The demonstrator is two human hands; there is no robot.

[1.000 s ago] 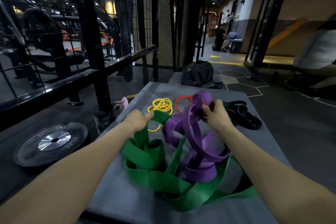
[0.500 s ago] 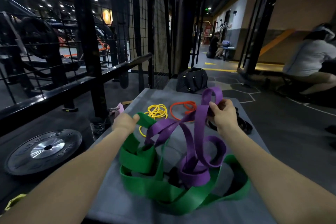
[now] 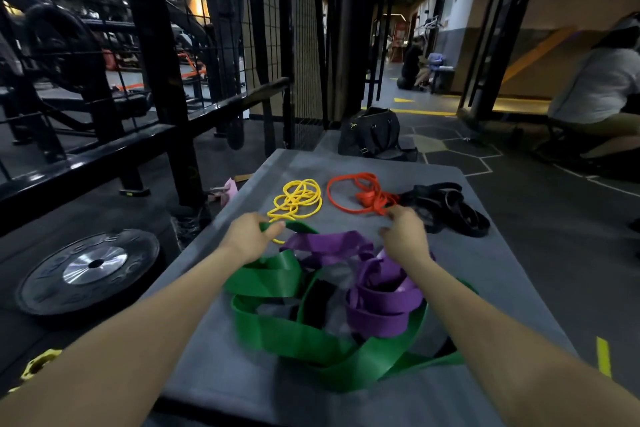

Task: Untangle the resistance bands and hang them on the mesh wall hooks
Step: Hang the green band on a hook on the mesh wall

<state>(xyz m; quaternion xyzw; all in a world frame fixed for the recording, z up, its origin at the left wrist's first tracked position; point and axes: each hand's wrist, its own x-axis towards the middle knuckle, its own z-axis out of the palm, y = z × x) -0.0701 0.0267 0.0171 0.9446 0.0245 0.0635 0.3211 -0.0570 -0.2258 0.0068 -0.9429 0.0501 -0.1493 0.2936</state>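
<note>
A wide green band (image 3: 277,329) and a purple band (image 3: 381,315) lie tangled together on a grey padded platform (image 3: 485,270). My left hand (image 3: 249,236) pinches the far end of the green band. My right hand (image 3: 403,236) is blurred, low over the purple band, with its fingertips close to an orange band (image 3: 372,199). A thin yellow band (image 3: 298,199) lies coiled beyond my left hand, and a black band (image 3: 450,208) lies at the far right. The black mesh wall (image 3: 304,45) rises behind the platform; I see no hooks on it.
A weight plate (image 3: 93,267) lies on the floor at left, below a black steel rail (image 3: 104,152). A dark bag (image 3: 374,132) sits past the platform's far edge. A person in a white top (image 3: 595,87) crouches at right. A small yellow object (image 3: 38,364) lies at bottom left.
My right hand came down from holding the purple band raised; the purple band now lies flat on the pile. My left hand stays on the green band's end.
</note>
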